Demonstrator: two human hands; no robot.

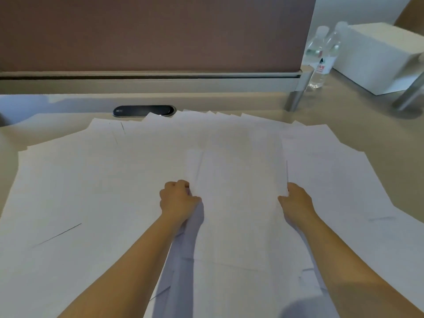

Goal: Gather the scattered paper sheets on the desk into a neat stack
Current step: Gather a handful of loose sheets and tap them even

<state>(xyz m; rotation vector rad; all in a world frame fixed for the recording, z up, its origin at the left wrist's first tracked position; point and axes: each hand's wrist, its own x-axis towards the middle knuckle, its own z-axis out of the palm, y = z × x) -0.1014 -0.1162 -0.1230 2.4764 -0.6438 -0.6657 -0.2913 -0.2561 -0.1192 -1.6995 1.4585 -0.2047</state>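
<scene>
My forearms reach out over loose sheets (91, 191) that cover the desk (344, 106). My left hand (177, 200) curls around the left edge of a central stack (238, 191), my right hand (296, 199) grips its right edge. Two bottles (321, 56) and a white box (378, 58) stand far right, beyond the divider (149, 33).

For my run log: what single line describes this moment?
left hand grips held sheets | right hand grips opposite edge | scattered sheets remain
</scene>
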